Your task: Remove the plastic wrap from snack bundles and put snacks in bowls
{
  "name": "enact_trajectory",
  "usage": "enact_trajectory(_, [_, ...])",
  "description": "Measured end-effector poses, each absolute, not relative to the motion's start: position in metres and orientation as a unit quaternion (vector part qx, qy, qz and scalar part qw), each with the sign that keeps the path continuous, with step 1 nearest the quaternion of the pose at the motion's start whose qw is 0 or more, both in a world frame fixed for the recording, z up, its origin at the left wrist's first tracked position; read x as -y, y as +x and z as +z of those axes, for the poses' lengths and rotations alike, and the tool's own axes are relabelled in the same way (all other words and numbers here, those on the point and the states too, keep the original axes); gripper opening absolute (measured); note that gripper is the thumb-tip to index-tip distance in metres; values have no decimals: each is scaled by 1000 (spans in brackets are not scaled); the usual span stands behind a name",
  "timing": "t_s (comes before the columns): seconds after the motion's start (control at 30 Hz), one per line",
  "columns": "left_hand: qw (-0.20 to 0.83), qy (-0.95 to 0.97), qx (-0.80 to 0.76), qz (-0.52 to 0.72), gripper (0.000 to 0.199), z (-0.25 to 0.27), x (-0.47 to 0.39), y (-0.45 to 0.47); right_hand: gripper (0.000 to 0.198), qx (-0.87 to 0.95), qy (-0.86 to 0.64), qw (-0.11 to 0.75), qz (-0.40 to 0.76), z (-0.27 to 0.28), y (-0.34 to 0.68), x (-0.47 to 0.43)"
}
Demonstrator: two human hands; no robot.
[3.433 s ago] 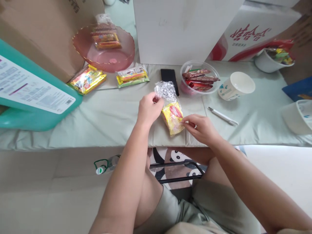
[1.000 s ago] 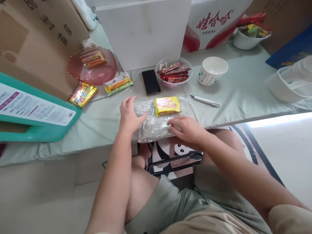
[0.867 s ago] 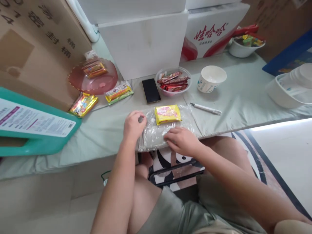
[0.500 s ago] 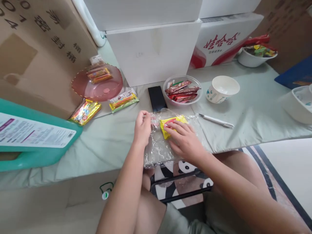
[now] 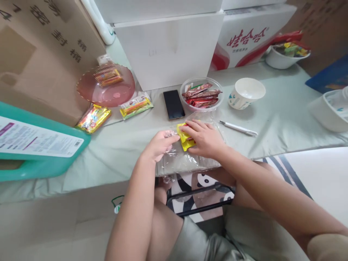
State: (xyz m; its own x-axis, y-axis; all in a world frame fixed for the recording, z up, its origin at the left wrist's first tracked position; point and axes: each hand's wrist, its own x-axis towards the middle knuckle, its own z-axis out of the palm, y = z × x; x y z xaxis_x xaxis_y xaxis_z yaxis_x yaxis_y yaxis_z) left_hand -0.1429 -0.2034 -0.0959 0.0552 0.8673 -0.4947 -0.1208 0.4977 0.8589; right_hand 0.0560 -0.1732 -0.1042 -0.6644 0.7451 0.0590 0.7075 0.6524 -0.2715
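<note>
A yellow snack packet with red print [image 5: 183, 132] lies on a clear plastic bag [image 5: 176, 163] near the table's front edge. My right hand [image 5: 205, 139] covers most of the packet from the right, with its fingers curled over it. On the other side, my left hand [image 5: 160, 145] pinches the crumpled left part of the bag. Its forefinger points at the packet's left end, almost touching it. Just beyond the bag lies a black phone [image 5: 174, 105]. A white pen [image 5: 238, 128] rests to the right of my right hand.
Behind the bag stands a clear round bowl of red-wrapped snacks [image 5: 202, 108], beside a white paper cup [image 5: 246, 93]. To the left are a pink bowl [image 5: 106, 95], snack packets [image 5: 136, 105] and a green jug [image 5: 51, 166]. White cartons [image 5: 168, 54] line the back.
My left hand has turned and lowered, its forefinger now reaching toward the packet. My right hand's fingers have closed further over the packet. The view has shifted slightly.
</note>
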Motion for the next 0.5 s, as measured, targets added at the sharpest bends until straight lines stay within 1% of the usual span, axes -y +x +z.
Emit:
enact_trajectory(0.1, [687, 255, -543, 411, 30, -87, 203, -145, 76, 895, -398, 118, 165, -103, 62, 171])
enact_trajectory(0.2, [696, 223, -529, 431, 29, -84, 203, -151, 62, 864, -403, 180, 243, -103, 74, 167])
enact_trajectory(0.3, [638, 198, -575, 473, 24, -87, 202, -156, 52, 818, -425, 236, 307, -100, 93, 165])
enact_trajectory(0.4, [589, 176, -607, 504, 20, -92, 200, -159, 53, 762, -438, 306, 366, -85, 115, 158])
enact_trajectory(0.47, [592, 176, -601, 507, 18, -93, 199, -159, 56, 753, -444, 347, 339, -66, 126, 146])
enact_trajectory(0.5, [597, 178, -596, 507, 18, -92, 199, -159, 59, 766, -446, 360, 291, -55, 128, 137])
